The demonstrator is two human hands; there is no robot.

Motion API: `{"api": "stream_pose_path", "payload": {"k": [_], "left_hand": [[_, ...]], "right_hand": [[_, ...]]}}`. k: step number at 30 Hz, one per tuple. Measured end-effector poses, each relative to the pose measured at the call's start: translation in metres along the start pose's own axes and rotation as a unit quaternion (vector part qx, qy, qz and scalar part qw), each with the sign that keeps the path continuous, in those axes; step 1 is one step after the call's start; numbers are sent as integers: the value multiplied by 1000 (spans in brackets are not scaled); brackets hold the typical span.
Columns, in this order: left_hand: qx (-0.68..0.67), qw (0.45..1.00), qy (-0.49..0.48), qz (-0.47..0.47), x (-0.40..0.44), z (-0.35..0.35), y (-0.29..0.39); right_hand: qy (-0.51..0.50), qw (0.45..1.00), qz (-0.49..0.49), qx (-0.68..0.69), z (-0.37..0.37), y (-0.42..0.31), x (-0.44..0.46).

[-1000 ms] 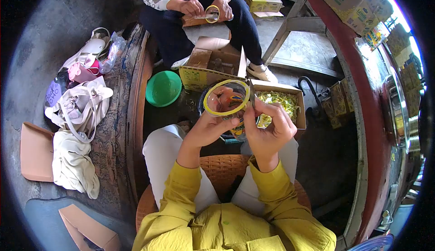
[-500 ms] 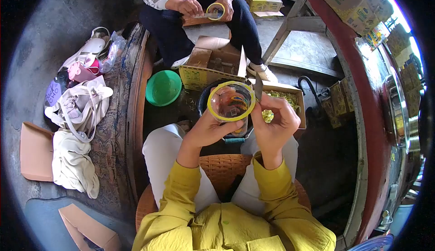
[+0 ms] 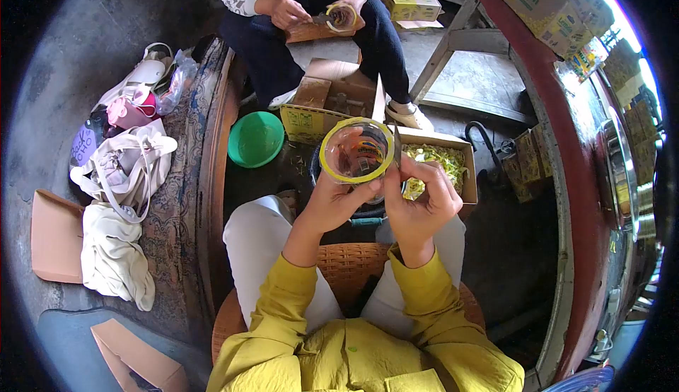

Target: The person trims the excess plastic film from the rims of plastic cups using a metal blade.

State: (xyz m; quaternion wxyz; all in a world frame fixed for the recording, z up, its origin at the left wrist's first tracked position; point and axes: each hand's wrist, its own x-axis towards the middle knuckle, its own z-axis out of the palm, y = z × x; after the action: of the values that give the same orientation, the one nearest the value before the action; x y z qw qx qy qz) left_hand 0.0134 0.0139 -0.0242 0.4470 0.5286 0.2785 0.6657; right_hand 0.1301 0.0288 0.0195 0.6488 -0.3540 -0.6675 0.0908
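Observation:
My left hand [image 3: 324, 207] is closed around a clear plastic cup [image 3: 346, 160], its wide mouth with a yellow rim facing up toward me. Printed lettering shows through the cup. In my right hand [image 3: 423, 202] a thin knife [image 3: 397, 144] is pinched between thumb and fingers, its blade pointing up. The blade stands close against the right side of the yellow rim; whether it cuts in there I cannot tell. Both hands are nearly together above my lap. Below the cup, a dark tub [image 3: 368, 215] is mostly hidden.
Yellow strips fill a cardboard box [image 3: 470, 192] on the right. A green basin [image 3: 255, 139] and an open carton [image 3: 300, 125] stand ahead. Opposite sits a person [image 3: 283, 45] holding another rimmed cup [image 3: 341, 17] and a blade. Bags [image 3: 134, 159] lie at left; a wooden frame [image 3: 481, 40] stands right.
The cup has shifted slightly left and up. My right hand has come a little left and lower, and the knife is now more edge-on. The person opposite has changed the angle of their cup.

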Motion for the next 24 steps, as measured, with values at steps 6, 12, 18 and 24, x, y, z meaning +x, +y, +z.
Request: {"api": "stream_pose_path", "payload": {"k": [6,12,18,24], "left_hand": [[61,998,-19,9,1,-2,7],[74,997,-24,-11,-1,-6,5],[86,995,-43,-18,0,-4,8],[56,997,-45,-11,1,-3,5]], "right_hand": [[7,999,19,32,-1,4,0],[5,999,28,41,-1,2,1],[12,999,18,23,-2,3,3],[19,998,43,50,-1,5,1]]}}
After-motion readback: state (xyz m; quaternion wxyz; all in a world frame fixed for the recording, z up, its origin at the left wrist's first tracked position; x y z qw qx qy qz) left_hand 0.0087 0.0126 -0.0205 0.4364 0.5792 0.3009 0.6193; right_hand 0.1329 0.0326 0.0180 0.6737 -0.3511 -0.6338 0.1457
